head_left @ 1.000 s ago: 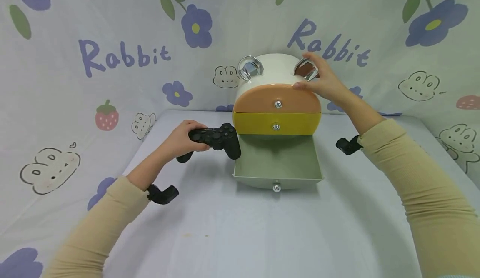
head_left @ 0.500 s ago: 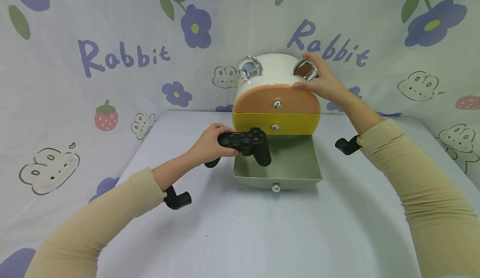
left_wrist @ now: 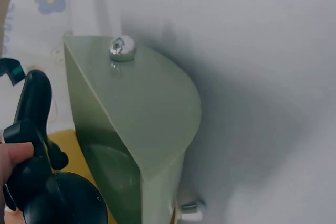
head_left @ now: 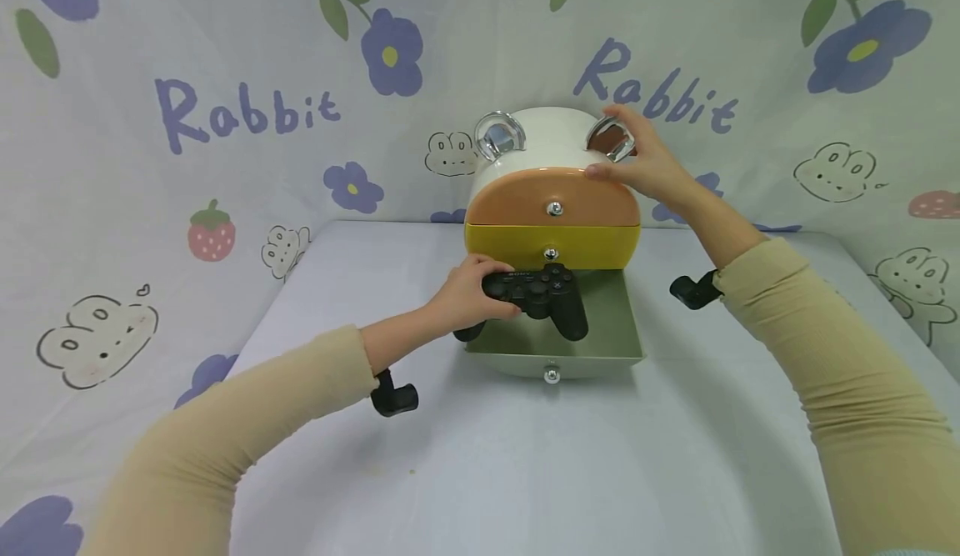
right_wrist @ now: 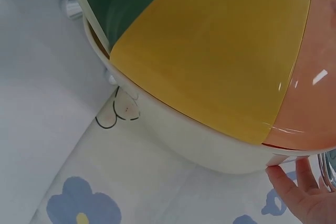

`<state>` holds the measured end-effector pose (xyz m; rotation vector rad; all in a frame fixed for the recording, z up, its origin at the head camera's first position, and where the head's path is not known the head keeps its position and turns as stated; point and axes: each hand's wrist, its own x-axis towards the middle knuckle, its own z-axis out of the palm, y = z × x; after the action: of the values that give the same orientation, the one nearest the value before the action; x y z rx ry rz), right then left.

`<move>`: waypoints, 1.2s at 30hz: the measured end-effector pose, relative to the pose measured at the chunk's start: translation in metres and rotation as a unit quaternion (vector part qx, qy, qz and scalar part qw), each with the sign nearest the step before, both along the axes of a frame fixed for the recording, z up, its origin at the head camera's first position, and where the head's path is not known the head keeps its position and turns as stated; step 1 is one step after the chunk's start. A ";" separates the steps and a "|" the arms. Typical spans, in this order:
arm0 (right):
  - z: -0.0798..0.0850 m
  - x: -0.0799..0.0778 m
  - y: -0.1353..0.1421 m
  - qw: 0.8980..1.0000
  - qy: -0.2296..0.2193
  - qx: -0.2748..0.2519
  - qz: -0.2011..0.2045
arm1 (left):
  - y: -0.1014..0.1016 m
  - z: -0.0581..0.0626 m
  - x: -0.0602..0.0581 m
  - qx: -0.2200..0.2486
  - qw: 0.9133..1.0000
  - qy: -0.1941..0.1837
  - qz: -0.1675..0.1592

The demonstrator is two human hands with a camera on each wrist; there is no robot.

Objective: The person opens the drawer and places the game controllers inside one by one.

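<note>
My left hand (head_left: 465, 296) grips a black game controller (head_left: 538, 291) by one end, thumb below and fingers on top. The controller is over the pulled-out pale green bottom drawer (head_left: 611, 323) of a small round-topped cabinet (head_left: 555, 132). In the left wrist view, the controller (left_wrist: 65, 200) is beside the drawer's open top, and only a thumb and a bit of finger show. My right hand (head_left: 654, 164) holds the cabinet's top right corner, fingers behind the chrome-rimmed ear (head_left: 611, 137) and thumb at the front edge. The right wrist view shows its fingertips (right_wrist: 281, 179) against the white shell.
Above the drawer, the yellow drawer (head_left: 510, 243) and orange drawer (head_left: 510, 197) are closed, each with a silver knob. The cabinet stands on a white-covered table (head_left: 480, 464), with a rabbit-and-flower printed cloth (head_left: 262, 31) behind. Each wrist carries a black camera mount (head_left: 393, 396).
My left hand has carried the controller rightward from beside the cabinet to over the open green drawer. The right hand keeps its hold on the cabinet.
</note>
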<state>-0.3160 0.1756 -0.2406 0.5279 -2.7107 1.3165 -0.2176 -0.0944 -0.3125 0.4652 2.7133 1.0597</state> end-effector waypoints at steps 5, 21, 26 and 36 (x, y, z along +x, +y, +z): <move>0.000 0.000 0.001 1.000 0.001 -0.002 0.000 | 0.010 -0.004 -0.003 -0.002 1.000 -0.010 -0.004; -0.001 -0.001 0.000 1.000 0.006 -0.004 -0.003 | 0.029 -0.027 -0.015 -0.024 0.999 -0.023 0.002; -0.002 -0.001 -0.001 1.000 0.009 0.000 -0.004 | 0.031 -0.034 -0.018 -0.032 0.999 -0.020 -0.001; -0.002 -0.001 0.000 1.000 0.003 -0.008 0.001 | 0.035 -0.045 -0.025 -0.051 0.998 -0.036 -0.001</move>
<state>-0.3172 0.1755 -0.2425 0.5310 -2.6939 1.3326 -0.2427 -0.0590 -0.3578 0.4049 2.6879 0.9137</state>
